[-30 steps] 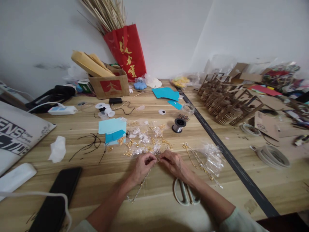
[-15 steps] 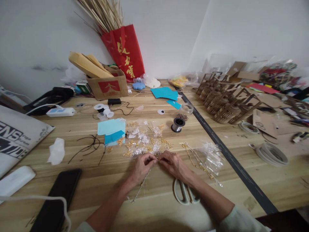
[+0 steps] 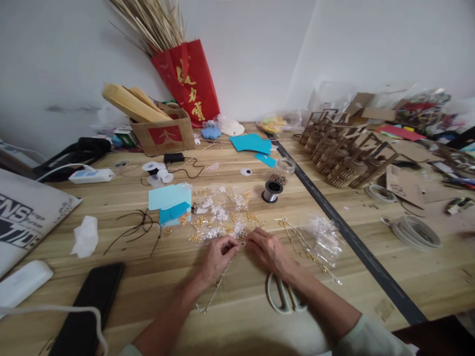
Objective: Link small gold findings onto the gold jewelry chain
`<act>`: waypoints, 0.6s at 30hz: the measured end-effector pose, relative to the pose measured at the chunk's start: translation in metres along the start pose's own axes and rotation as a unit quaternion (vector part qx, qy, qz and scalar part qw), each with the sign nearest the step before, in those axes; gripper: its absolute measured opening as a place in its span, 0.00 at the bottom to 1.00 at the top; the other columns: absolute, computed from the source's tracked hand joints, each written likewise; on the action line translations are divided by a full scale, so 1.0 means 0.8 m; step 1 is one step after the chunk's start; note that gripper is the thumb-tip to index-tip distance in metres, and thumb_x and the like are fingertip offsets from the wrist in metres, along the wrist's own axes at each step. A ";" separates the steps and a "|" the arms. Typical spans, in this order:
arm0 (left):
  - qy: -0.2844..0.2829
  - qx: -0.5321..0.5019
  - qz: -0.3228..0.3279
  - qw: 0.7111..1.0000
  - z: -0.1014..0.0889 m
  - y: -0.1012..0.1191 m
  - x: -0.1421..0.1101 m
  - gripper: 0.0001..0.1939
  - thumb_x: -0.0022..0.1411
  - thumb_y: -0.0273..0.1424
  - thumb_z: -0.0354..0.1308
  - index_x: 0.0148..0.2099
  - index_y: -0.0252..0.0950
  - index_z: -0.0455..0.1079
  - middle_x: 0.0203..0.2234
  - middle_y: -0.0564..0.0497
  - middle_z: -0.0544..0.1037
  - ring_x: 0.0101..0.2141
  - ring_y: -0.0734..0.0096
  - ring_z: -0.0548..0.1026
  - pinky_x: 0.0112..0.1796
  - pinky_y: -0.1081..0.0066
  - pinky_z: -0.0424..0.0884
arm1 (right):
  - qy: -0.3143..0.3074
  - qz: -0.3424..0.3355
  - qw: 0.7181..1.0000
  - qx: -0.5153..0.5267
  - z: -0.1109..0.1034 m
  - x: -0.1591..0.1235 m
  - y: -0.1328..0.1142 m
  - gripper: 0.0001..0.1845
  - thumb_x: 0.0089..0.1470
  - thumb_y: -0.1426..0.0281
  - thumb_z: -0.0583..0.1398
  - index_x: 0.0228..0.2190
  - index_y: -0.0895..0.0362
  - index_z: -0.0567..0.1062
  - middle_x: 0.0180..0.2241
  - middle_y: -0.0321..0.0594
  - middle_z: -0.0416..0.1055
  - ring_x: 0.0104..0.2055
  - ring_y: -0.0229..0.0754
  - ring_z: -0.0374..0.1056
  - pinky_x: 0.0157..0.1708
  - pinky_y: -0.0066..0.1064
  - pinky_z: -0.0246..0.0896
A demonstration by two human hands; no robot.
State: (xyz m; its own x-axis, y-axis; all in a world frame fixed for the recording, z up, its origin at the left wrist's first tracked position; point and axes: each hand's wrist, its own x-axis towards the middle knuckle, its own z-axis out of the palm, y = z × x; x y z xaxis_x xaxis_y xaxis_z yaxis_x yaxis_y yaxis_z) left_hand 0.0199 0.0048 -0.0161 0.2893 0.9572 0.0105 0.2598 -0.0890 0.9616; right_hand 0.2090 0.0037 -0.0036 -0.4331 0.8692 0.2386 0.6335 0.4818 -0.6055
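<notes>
My left hand (image 3: 218,258) is closed in a pinch on a thin silver-coloured chain (image 3: 213,296), which hangs below the palm and trails on the wood. At its fingertips shows a small ring-like clasp (image 3: 242,243). Just right of it, my right hand (image 3: 270,253) has its fingers pressed together; whatever they hold is hidden. White-handled scissors (image 3: 279,295) lie under the right wrist, blades covered. Beyond both hands are piles of tiny silver and gold findings (image 3: 218,231) on clear plastic. Gold and silver chains (image 3: 302,243) lie to the right, beside crumpled clear bags (image 3: 326,240).
A wire spool (image 3: 272,192) stands beyond the hands, near a clear jar (image 3: 285,167). Blue cards (image 3: 169,198) and black cords (image 3: 139,227) lie left, with a phone (image 3: 91,306) nearer. Small wooden lantern-like frames (image 3: 343,158) stand right of a dark strip (image 3: 334,217).
My fingertips have drawn slightly apart, and the small ring shows more plainly between them. The whole view has shifted a little; the chain still hangs from my left hand.
</notes>
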 end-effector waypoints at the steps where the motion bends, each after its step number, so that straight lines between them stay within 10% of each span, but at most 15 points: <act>1: -0.001 0.000 0.000 1.000 0.000 0.000 0.000 0.07 0.56 0.31 0.57 0.29 0.33 0.72 0.22 0.52 0.74 0.25 0.72 0.70 0.28 0.75 0.64 | 0.000 0.000 1.000 -0.016 -0.002 0.000 0.000 0.10 0.61 0.76 0.52 0.34 0.58 0.73 0.31 0.42 0.69 0.30 0.40 0.67 0.30 0.28 0.59; 18: 0.004 -0.015 -0.004 1.000 0.001 0.002 -0.001 0.07 0.56 0.31 0.57 0.29 0.33 0.71 0.20 0.53 0.71 0.23 0.74 0.68 0.26 0.75 0.63 | 0.080 -0.063 0.995 -0.010 -0.003 -0.002 -0.009 0.05 0.60 0.74 0.53 0.32 0.56 0.66 0.29 0.38 0.68 0.28 0.38 0.64 0.27 0.27 0.57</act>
State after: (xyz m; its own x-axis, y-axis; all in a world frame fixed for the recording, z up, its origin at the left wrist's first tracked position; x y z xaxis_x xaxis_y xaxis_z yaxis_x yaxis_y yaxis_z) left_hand 0.0206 0.0040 -0.0148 0.2806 0.9598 0.0043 0.2338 -0.0727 0.9695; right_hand 0.2067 -0.0006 0.0026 -0.4041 0.8071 0.4304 0.5937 0.5894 -0.5478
